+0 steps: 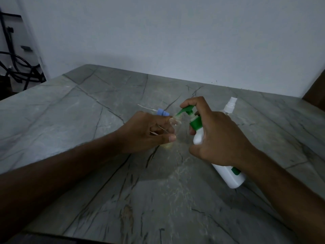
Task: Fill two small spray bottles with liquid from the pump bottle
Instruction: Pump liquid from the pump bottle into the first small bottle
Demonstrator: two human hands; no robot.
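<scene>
Near: grey veined table [123,199], near edge at bottom of view, wide bare slab between it and the hands. Right of centre: white pump bottle [226,173] tilted, base toward near right, green pump head [187,110] toward far left. Right hand [219,138] wrapped round its upper body, forefinger over the pump head. Spout tip at mouth of clear spray bottle [175,121], gripped between thumb and fingers of left hand [146,132]; contents not discernible. Just beyond left hand: blue sprayer cap [39,112] with white tube lying on table. Behind right hand: second spray bottle [229,106], white sprayer fitted, partly hidden. Open slab far left. Far edge against pale wall [175,32]; dark cables [15,67] far left, off the table.
</scene>
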